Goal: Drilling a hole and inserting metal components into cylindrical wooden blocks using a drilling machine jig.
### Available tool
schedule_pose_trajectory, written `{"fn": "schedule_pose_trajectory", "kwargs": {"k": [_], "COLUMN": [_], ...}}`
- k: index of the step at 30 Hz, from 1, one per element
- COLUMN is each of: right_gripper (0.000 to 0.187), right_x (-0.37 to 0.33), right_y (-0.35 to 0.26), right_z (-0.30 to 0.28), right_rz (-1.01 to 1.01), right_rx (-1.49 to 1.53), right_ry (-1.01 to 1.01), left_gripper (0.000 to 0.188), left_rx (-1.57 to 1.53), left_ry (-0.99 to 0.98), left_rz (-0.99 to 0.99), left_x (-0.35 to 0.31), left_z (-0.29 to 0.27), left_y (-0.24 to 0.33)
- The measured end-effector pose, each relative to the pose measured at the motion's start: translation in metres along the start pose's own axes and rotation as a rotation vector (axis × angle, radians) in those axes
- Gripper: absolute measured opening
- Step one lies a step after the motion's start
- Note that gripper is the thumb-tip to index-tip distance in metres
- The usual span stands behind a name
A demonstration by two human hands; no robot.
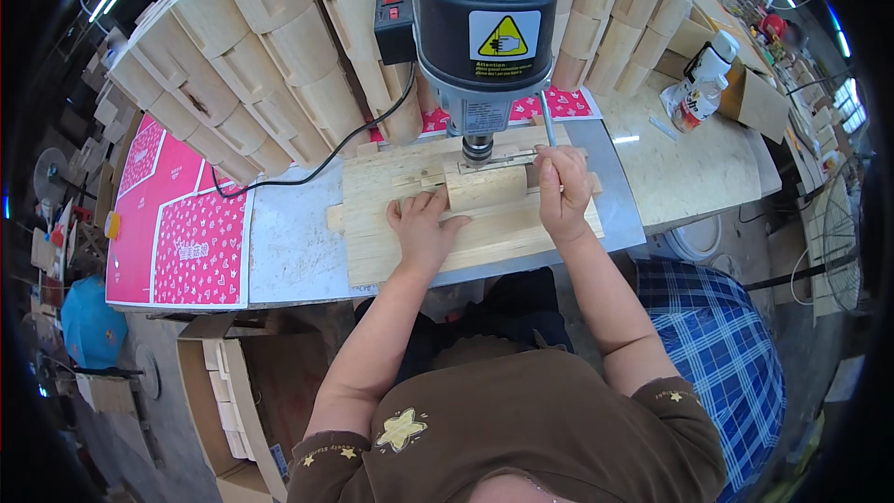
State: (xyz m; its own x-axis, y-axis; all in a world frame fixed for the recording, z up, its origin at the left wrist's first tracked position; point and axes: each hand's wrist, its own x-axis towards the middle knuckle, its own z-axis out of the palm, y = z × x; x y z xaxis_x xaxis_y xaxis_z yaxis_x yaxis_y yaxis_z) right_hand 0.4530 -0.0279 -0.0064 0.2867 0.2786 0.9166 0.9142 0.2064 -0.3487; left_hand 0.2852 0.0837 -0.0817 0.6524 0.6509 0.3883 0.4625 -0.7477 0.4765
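A benchtop drill press (pixel 484 28) with a dark housing stands in front of me. Its chuck (pixel 478 149) points down over a pale wooden block (pixel 486 188), which sits in a jig on a flat wooden board (pixel 382 256). My left hand (pixel 426 228) lies on that board with fingers spread, fingertips at the block's left edge. My right hand (pixel 564 194) is closed to the right of the block, around the lower end of the drill press's metal lever (pixel 548 116). Its fingers hide the lever's tip. Whether the drill bit touches the wood cannot be seen.
Tall stacks of curved wooden pieces (pixel 279 28) rise behind the press. A black cable (pixel 349 140) crosses the table's left side over pink printed sheets (pixel 200 247). Bottles (pixel 700 102) stand at right. Below are an open cardboard box (pixel 209 401) and blue plaid cloth (pixel 717 363).
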Motion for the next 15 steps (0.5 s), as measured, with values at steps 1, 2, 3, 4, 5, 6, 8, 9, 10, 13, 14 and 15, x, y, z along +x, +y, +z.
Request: {"fn": "schedule_pose_trajectory", "kwargs": {"k": [1, 2, 3, 4, 5, 6, 8, 9, 10, 13, 14, 15], "right_gripper": [0.011, 0.011, 0.009, 0.007, 0.008, 0.011, 0.018, 0.021, 0.025, 0.034, 0.034, 0.033], "right_x": [0.002, 0.008, 0.016, 0.026, 0.052, 0.084, 0.137, 0.154, 0.171, 0.181, 0.174, 0.160], "right_y": [-0.001, -0.002, -0.007, -0.013, -0.025, -0.035, -0.040, -0.026, -0.013, 0.032, 0.027, 0.013], "right_z": [-0.002, -0.005, -0.013, -0.019, -0.019, -0.017, -0.007, 0.001, 0.006, 0.013, 0.015, 0.015], "right_rz": [-0.012, -0.017, 0.001, 0.018, 0.035, 0.053, 0.221, 0.247, 0.272, 0.303, 0.301, 0.320], "right_rx": [-0.019, -0.013, -0.010, -0.007, -0.016, -0.027, -0.073, -0.150, -0.232, -0.115, -0.106, 0.055], "right_ry": [-0.036, -0.032, -0.053, -0.074, -0.012, 0.047, -0.060, -0.112, -0.161, -0.228, -0.232, -0.171], "left_gripper": [0.050, 0.049, 0.049, 0.049, 0.048, 0.048, 0.048, 0.048, 0.046, 0.042, 0.039, 0.039], "left_rx": [-0.004, -0.004, 0.000, -0.013, -0.029, -0.030, -0.134, -0.134, -0.195, -0.299, -0.333, -0.329], "left_ry": [-0.001, 0.003, 0.008, 0.012, 0.011, 0.008, -0.018, -0.016, -0.064, -0.066, -0.017, -0.013], "left_rz": [-0.004, -0.009, -0.013, -0.020, -0.025, -0.025, -0.081, -0.078, -0.110, -0.098, -0.070, -0.078], "left_x": [-0.001, 0.000, 0.001, 0.001, 0.000, 0.001, 0.003, 0.005, 0.010, 0.015, 0.015, 0.014], "left_z": [0.001, 0.000, 0.000, 0.000, 0.000, 0.001, -0.001, -0.004, -0.010, -0.006, -0.004, -0.006], "left_y": [0.000, -0.001, -0.003, -0.004, -0.004, -0.004, -0.007, -0.004, 0.004, 0.012, 0.009, 0.006]}}
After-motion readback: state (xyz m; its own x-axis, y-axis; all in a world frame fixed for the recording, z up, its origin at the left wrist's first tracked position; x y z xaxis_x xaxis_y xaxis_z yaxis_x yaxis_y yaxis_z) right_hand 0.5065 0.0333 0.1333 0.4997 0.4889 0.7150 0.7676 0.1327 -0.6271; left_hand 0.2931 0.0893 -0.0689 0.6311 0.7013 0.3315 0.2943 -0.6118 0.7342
